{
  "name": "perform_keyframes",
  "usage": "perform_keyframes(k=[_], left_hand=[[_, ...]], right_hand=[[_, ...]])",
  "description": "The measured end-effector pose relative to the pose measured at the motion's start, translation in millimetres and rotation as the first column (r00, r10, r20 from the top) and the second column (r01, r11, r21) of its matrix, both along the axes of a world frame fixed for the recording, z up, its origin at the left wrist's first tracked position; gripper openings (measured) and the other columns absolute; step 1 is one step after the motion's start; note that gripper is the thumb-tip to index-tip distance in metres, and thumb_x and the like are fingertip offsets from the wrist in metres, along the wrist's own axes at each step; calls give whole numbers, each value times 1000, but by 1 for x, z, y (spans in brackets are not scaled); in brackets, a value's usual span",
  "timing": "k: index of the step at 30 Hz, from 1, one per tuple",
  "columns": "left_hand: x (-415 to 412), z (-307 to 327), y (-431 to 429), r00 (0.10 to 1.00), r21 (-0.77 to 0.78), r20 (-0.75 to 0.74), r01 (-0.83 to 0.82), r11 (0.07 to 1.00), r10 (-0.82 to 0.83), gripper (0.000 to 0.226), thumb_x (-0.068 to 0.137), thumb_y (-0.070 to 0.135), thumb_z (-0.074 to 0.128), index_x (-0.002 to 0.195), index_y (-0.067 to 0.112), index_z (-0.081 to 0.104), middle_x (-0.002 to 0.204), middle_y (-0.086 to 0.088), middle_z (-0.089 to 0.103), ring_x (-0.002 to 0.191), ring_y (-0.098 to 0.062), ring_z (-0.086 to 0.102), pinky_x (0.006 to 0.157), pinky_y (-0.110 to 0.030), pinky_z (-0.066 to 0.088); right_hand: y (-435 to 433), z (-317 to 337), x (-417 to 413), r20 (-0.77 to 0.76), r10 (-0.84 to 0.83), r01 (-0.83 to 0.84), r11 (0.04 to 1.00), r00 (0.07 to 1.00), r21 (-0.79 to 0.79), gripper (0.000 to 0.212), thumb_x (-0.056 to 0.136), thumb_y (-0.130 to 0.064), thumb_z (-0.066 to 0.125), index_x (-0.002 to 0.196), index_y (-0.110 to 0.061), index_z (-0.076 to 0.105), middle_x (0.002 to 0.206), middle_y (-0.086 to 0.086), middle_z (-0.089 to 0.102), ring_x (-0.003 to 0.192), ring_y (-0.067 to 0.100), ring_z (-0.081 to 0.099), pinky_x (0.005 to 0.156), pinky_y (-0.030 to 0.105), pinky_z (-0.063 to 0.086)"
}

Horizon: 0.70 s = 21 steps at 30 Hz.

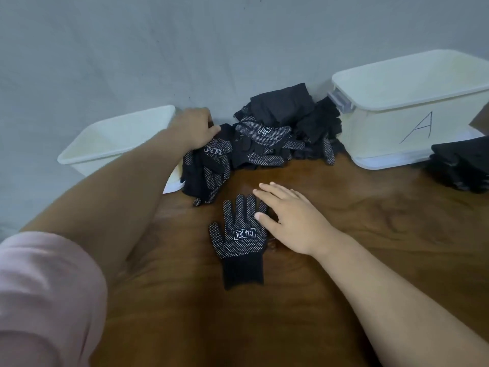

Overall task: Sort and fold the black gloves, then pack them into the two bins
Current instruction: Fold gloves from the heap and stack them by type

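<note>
One black glove [239, 239] lies flat on the wooden table [370, 234], dotted side up. The right hand [293, 221] rests on its edge, fingers straight and apart. Farther, the left hand [194, 125] touches the glove pile [264, 139] — if it grips, I cannot tell. Behind stand two white bins — the left bin [113, 144] and the bin marked A [397, 115].

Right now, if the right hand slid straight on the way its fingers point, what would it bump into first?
Probably the pile of black gloves, after a strip of bare table. The right hand points toward its near edge; depth is unclear.
</note>
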State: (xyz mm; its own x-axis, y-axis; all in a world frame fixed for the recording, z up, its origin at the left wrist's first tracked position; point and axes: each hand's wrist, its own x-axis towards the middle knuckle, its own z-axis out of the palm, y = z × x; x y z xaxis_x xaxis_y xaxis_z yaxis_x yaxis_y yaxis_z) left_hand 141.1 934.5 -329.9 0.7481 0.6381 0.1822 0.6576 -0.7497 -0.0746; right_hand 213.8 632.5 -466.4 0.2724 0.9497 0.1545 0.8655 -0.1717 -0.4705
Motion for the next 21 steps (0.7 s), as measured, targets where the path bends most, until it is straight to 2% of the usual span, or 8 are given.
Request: perform_keyframes(k=[3, 6, 8, 10, 13, 16, 18, 21], left_hand=[[7, 7, 3, 996, -74, -48, -72, 995, 69, 40, 97, 38, 60, 131, 18, 62, 130, -12, 68, 120, -38, 62, 100, -43, 50], [7, 19, -2, 998, -159, 19, -50, 986, 54, 23, 92, 26, 66, 115, 27, 70, 117, -3, 70, 119, -32, 64, 98, -38, 49], [3, 30, -5, 997, -236, 77, -5, 972, 24, 16, 93, 19, 69, 107, 24, 76, 99, 1, 69, 106, -27, 67, 85, -31, 53], [-5, 43, -11, 990, -305, 138, 22, 952, 22, 14, 96, 17, 69, 107, 20, 76, 93, -1, 66, 81, -23, 64, 62, -26, 47], [-21, 56, -19, 965, -434, 255, 59, 899, 60, 8, 89, 19, 69, 96, 24, 70, 88, -7, 65, 60, -28, 55, 50, -32, 46], [-41, 67, -29, 892, -558, 445, 203, 805, 84, 6, 81, 20, 71, 84, 24, 68, 82, -11, 65, 70, -27, 56, 62, -42, 46], [-49, 74, -35, 828, -616, 548, 302, 727, 120, 9, 87, 14, 69, 85, 22, 65, 78, -4, 65, 70, -21, 59, 71, -38, 49], [-55, 85, -44, 737, -668, 649, 434, 605, 188, 12, 94, 9, 62, 90, 20, 61, 80, 0, 65, 73, -18, 64, 71, -35, 54]], right_hand=[[1, -1, 2, -6, -13, 13, 1000, 1000, 18, 62, 110, -57, 41, 167, -37, 29, 175, -15, 22, 163, 5, 10, 131, 35, 9], [1, -1, 2, -7, -17, 17, 1000, 1000, 25, 62, 110, -57, 40, 167, -37, 29, 175, -15, 22, 162, 5, 11, 130, 34, 10], [1, 0, 2, -6, -17, 17, 999, 1000, 28, 62, 110, -57, 41, 167, -37, 30, 175, -15, 23, 162, 6, 12, 131, 34, 11], [0, 2, 1, -10, -13, 14, 999, 1000, 31, 62, 110, -57, 41, 167, -37, 30, 174, -15, 24, 162, 7, 13, 131, 35, 12], [-1, 4, 1, -45, -14, 16, 999, 999, 38, 61, 109, -56, 44, 166, -37, 32, 173, -15, 27, 161, 8, 17, 131, 35, 15], [-4, 6, 2, -138, -23, 33, 997, 990, 72, 59, 107, -52, 51, 163, -36, 41, 170, -16, 34, 156, 7, 31, 128, 37, 29], [-6, 7, 3, -231, -32, 56, 993, 972, 101, 56, 107, -50, 55, 160, -36, 45, 166, -21, 38, 145, 7, 45, 118, 31, 40], [-9, 10, 3, -336, -49, 106, 982, 941, 154, 53, 108, -45, 57, 158, -35, 48, 162, -23, 43, 138, 1, 48, 118, 24, 37]])
